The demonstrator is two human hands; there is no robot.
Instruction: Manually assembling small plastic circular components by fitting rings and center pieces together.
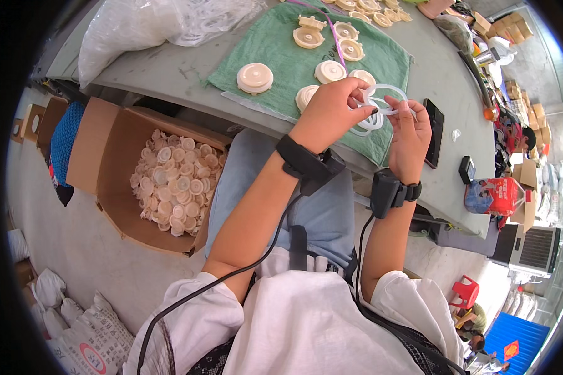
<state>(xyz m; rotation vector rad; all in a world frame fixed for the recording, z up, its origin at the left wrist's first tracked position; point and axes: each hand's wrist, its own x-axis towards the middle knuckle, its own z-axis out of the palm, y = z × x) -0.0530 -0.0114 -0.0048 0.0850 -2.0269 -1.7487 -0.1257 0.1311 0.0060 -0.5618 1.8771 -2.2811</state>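
Over the green cloth (250,56), my left hand (334,109) and my right hand (411,134) face each other with fingers pinched. Between them is a translucent white ring (389,87), held by both hands at its edges. More such rings (373,121) show just below my left fingertips; whether these are held or lie on the cloth I cannot tell. Cream round plastic lids (254,78) lie on the cloth, one apart on the left. Another lid (329,72) lies just beyond my left hand, and one (306,97) is partly hidden by it.
A clear bag of rings (169,25) lies at the table's far left. Below, left of my legs, stands a cardboard box (119,206) of small cream discs (175,181). A dark phone (435,132), a small black device (466,169) and a red package (494,195) are on the right.
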